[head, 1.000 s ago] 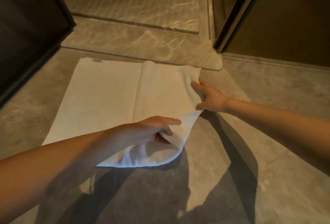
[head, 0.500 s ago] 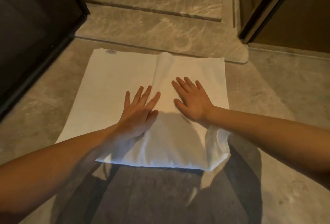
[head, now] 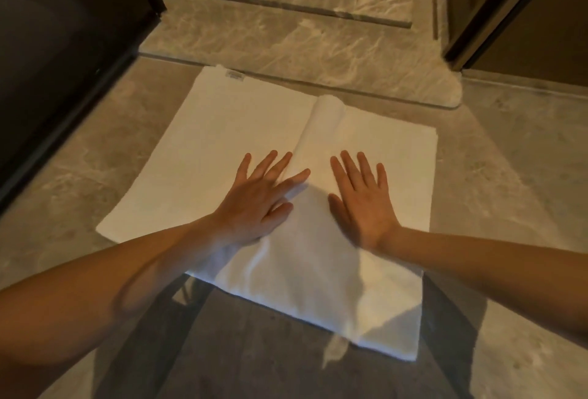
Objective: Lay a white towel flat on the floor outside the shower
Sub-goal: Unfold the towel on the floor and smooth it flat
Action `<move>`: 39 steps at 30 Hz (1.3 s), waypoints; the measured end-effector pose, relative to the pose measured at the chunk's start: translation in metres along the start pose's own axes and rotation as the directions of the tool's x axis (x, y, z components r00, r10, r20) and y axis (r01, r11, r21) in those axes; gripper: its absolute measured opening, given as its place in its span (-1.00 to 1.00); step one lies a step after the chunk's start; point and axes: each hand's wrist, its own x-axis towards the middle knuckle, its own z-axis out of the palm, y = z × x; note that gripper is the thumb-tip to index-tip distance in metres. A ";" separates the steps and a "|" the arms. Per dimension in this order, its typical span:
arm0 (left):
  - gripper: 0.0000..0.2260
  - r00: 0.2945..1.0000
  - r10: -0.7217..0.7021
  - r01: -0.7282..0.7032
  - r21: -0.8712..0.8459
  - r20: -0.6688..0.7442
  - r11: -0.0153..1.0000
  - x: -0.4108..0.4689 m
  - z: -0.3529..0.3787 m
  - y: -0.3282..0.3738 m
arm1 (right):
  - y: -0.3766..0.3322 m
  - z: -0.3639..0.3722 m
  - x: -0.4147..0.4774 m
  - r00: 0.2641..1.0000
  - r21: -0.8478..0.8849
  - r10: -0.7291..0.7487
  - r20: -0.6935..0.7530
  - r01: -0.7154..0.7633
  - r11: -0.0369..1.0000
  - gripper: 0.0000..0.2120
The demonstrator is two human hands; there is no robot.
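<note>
Since spreading, both palms seemingly press towel (head: 222, 131).

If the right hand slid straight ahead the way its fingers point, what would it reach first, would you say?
The right hand would likely cross bare white towel to its far edge, then meet the marble shower step; the raised fold probably stays just left of that line.

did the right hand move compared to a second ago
Yes. The right hand left the white towel's right edge and now lies flat further in, beside the raised fold.
</note>
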 end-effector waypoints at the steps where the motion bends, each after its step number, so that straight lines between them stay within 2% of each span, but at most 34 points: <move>1: -0.47 0.997 0.073 -0.073 0.007 0.018 0.997 -0.001 0.001 -0.004 | -0.009 0.003 -0.013 0.998 0.005 0.050 0.032 -0.050 0.999 -0.36; 3: -0.49 0.972 0.223 -0.225 0.026 0.071 0.974 0.001 0.000 -0.013 | -0.025 0.007 -0.037 0.981 -0.005 0.147 0.125 -0.148 0.989 -0.33; 5: -0.50 0.941 0.315 -0.321 0.031 0.123 0.947 0.007 -0.007 -0.018 | -0.039 0.004 -0.048 0.949 -0.038 0.232 0.214 -0.229 0.973 -0.31; 7: -0.51 0.924 0.341 -0.350 0.020 0.172 0.937 0.009 -0.017 -0.018 | -0.044 -0.010 -0.045 0.927 -0.069 0.286 0.243 -0.278 0.958 -0.30; 8: -0.51 0.931 0.323 -0.329 0.008 0.168 0.944 0.007 -0.021 -0.016 | -0.044 -0.021 -0.038 0.936 -0.061 0.282 0.210 -0.276 0.959 -0.33; 9: -0.50 0.958 0.258 -0.259 -0.006 0.129 0.966 0.002 -0.024 -0.011 | -0.042 -0.033 -0.030 0.958 -0.012 0.251 0.140 -0.252 0.968 -0.38; 10: -0.48 0.989 0.128 -0.128 -0.013 0.068 0.992 -0.004 -0.025 -0.004 | -0.037 -0.045 -0.020 0.978 0.069 0.203 0.049 -0.206 0.976 -0.44; 11: -0.44 0.998 -0.055 0.055 -0.010 0.006 0.998 -0.012 -0.025 0.006 | -0.032 -0.054 -0.009 0.989 0.139 0.140 -0.046 -0.132 0.981 -0.47; 12: -0.40 0.969 -0.245 0.245 -0.004 -0.032 0.970 -0.021 -0.024 0.016 | -0.026 -0.060 0.004 0.992 0.147 0.048 -0.116 -0.031 0.989 -0.49; 14: -0.34 0.872 -0.490 0.490 -0.012 0.010 0.872 -0.036 -0.019 0.033 | -0.018 -0.068 0.034 0.980 0.027 -0.172 -0.098 0.175 0.984 -0.48; 16: -0.30 0.835 -0.545 0.547 0.001 0.074 0.837 -0.048 -0.011 0.040 | -0.014 -0.065 0.063 0.950 -0.084 -0.305 0.058 0.310 0.947 -0.49; 19: -0.26 0.870 -0.487 0.486 0.034 0.075 0.873 -0.057 0.000 0.037 | -0.012 -0.049 0.083 0.900 -0.171 -0.368 0.233 0.411 0.896 -0.42; 22: -0.25 0.904 -0.425 0.424 0.027 0.041 0.905 -0.061 0.004 0.030 | -0.015 -0.034 0.072 0.908 -0.188 -0.342 0.241 0.390 0.901 -0.34; 25: -0.26 0.949 -0.311 0.309 0.044 0.055 0.950 -0.060 0.004 0.015 | -0.019 -0.025 0.048 0.946 -0.123 -0.249 0.207 0.278 0.953 -0.35; 29: -0.29 0.995 -0.030 0.023 0.078 0.094 0.997 -0.048 0.001 -0.013 | -0.029 -0.011 0.004 0.983 -0.104 -0.008 0.183 0.028 0.994 -0.38; 34: -0.37 0.941 0.301 -0.317 0.094 0.155 0.944 -0.008 -0.011 -0.039 | -0.049 -0.008 -0.033 0.930 0.000 0.247 0.274 -0.256 0.967 -0.36; 37: -0.37 0.926 0.319 -0.356 0.183 0.202 0.916 0.014 -0.025 -0.041 | -0.051 -0.020 -0.029 0.900 0.031 0.320 0.297 -0.344 0.938 -0.34; 39: -0.39 0.942 0.294 -0.321 0.180 0.163 0.930 0.013 -0.030 -0.035 | -0.043 -0.034 -0.022 0.949 0.077 0.246 0.198 -0.266 0.961 -0.36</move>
